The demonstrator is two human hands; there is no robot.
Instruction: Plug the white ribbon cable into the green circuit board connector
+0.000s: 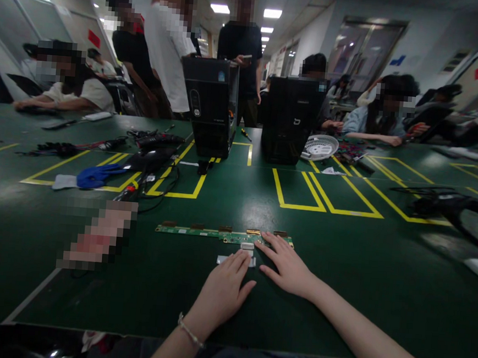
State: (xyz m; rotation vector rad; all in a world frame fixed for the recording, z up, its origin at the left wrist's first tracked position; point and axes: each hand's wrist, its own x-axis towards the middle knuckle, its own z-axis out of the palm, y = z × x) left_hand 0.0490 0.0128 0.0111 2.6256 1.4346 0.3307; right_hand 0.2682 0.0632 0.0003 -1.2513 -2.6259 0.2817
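Note:
A long, narrow green circuit board [193, 231] with copper-coloured tabs along its far edge lies flat on the table in front of me. My right hand [288, 263] is open, its fingers spread and the fingertips resting on the board's right part. Just below the board's middle is a small white connector [247, 246]. My left hand [224, 285], with a bracelet at the wrist, lies palm down with its fingers together and its thumb apart. Its fingertips rest over a flat silver-grey strip [221, 260] by the connector, partly hiding it.
Two black computer cases [209, 110] [291, 119] stand across the green table [336, 308]. A blue glove [100, 176] and black cables [153, 164] lie left. A white basket [321, 147] is far right of centre, a black frame [456, 204] right. Several people sit or stand beyond.

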